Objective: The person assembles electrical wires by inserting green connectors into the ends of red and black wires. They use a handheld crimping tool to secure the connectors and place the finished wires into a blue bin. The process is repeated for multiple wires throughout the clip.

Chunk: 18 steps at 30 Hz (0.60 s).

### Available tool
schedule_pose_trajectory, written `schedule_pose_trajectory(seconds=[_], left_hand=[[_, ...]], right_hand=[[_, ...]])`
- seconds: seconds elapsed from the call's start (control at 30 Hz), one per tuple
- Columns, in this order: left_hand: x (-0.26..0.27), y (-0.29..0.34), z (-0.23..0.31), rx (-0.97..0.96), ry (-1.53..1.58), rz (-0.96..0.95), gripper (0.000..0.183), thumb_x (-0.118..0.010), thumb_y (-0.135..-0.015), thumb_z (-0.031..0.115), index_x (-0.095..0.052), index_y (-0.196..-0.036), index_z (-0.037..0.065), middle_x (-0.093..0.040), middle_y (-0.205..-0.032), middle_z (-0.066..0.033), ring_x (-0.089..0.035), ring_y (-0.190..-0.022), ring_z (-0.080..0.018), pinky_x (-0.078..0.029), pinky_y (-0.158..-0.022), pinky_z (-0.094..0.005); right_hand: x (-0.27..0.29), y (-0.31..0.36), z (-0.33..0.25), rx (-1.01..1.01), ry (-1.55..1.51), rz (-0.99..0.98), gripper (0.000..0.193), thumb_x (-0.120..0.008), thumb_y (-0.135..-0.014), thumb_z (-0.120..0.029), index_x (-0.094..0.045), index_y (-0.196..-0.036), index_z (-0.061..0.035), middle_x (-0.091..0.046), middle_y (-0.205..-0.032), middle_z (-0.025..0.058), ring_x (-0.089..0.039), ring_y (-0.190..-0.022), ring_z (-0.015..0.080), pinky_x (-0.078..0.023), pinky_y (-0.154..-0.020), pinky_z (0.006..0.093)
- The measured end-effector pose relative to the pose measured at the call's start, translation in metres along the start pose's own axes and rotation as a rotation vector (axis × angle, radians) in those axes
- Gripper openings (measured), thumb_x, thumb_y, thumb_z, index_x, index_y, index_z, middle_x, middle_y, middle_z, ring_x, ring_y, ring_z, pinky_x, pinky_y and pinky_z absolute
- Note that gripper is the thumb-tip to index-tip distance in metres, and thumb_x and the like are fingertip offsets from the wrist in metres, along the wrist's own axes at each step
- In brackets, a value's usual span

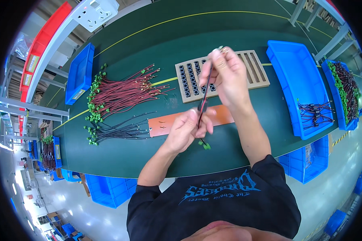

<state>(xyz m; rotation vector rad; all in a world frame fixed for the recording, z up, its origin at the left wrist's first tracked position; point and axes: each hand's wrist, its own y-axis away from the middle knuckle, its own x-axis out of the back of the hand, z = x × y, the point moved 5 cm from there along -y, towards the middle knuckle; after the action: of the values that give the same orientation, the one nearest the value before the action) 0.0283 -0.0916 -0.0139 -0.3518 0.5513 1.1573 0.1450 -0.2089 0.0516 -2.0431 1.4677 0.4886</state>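
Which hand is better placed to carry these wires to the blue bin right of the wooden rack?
Right, probably: the right hand, itself holding the red-and-black wires, is nearer the blue bin; the left hand grips them farther left.

Black short-sleeved T-shirt (215, 211), blue printed lettering (225, 189).

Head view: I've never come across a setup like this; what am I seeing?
There is no machine: these are a person's bare hands, filmed from above by a wide fisheye camera worn on the head, which makes straight edges look bent. The left hand and right hand hold a red-and-black wire bundle between them, the right one higher in the picture. On the green table lie many dark red wires, fewer black wires, an orange strip and a beige slotted block. Blue trays stand at both sides.
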Motion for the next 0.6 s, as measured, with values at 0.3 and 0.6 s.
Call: schedule_pose_trajectory(seconds=[0.3,0.6], left_hand=[[0.016,0.011,-0.029,0.046,-0.213,0.216,0.037,-0.049,-0.111,0.028,-0.066,-0.102,-0.003,-0.036,-0.059,0.0066,-0.028,-0.050,-0.0039,-0.024,-0.049,-0.0248],[0.003,0.022,-0.052,-0.088,-0.464,0.232,0.034,-0.049,-0.111,0.023,-0.066,-0.101,-0.005,-0.041,-0.058,0.0047,-0.031,-0.050,-0.0044,-0.026,-0.049,-0.0247]], right_hand=[[0.013,-0.007,0.002,-0.082,-0.120,-0.019,0.019,-0.057,-0.108,-0.024,-0.053,-0.100,-0.0079,-0.053,-0.067,0.0005,-0.038,-0.050,0.0045,-0.027,-0.042,0.0217],[-0.003,0.001,0.012,-0.232,-0.256,-0.098,0.018,-0.058,-0.108,-0.022,-0.053,-0.096,-0.0098,-0.049,-0.066,-0.0009,-0.034,-0.050,0.0037,-0.022,-0.041,0.0214]])
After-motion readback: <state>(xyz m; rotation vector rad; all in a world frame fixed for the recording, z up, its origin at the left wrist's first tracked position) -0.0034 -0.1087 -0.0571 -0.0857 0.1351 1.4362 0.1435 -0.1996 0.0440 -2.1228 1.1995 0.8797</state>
